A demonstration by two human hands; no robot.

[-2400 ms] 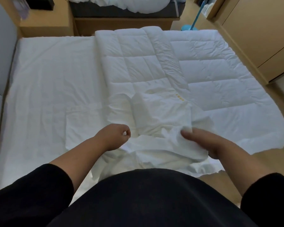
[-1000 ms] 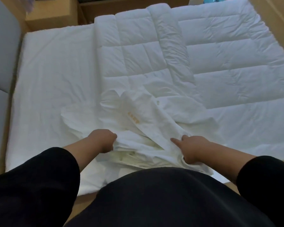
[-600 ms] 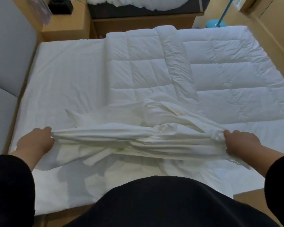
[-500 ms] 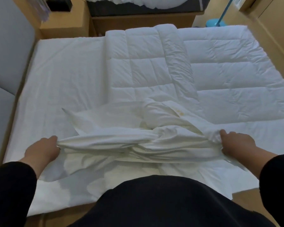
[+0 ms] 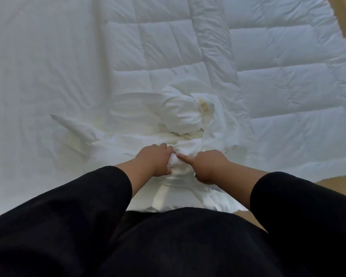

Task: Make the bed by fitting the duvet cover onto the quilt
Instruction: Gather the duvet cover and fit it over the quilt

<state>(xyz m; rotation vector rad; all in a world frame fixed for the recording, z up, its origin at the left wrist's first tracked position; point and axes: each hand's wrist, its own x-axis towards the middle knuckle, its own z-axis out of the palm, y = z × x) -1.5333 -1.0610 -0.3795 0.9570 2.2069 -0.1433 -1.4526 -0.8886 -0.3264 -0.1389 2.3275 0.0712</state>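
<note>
The left hand (image 5: 155, 159) and the right hand (image 5: 207, 165) sit close together at the near edge of the bed, both with fingers curled into the same bunch of white fabric. That fabric is the duvet cover (image 5: 180, 116), gathered into a thick wad between the two hands. The left hand grips it from the left, knuckles up, with its fingertips pressed into the folds. The right hand grips it from the right, and its forefinger lies out along the top of the wad, pointing toward the left hand. The two hands are almost touching, with only the pinched cloth between them. Both forearms come out of black sleeves (image 5: 84, 196), and the person's dark clothing fills the bottom of the view.

Beyond the hands the duvet cover lies crumpled in a loose heap, with one rounded lump rising just past the grip and a flatter pointed flap spreading out to the left. Some yellowish marks show in the folds near the lump. The heap rests partly on the near edge of the quilt (image 5: 268, 66), a white stitched quilt spread flat across the right and far part of the bed. To the left lies the plain white bed sheet (image 5: 38, 66), wrinkled. A strip of tan floor (image 5: 340, 180) shows at the right.
</note>
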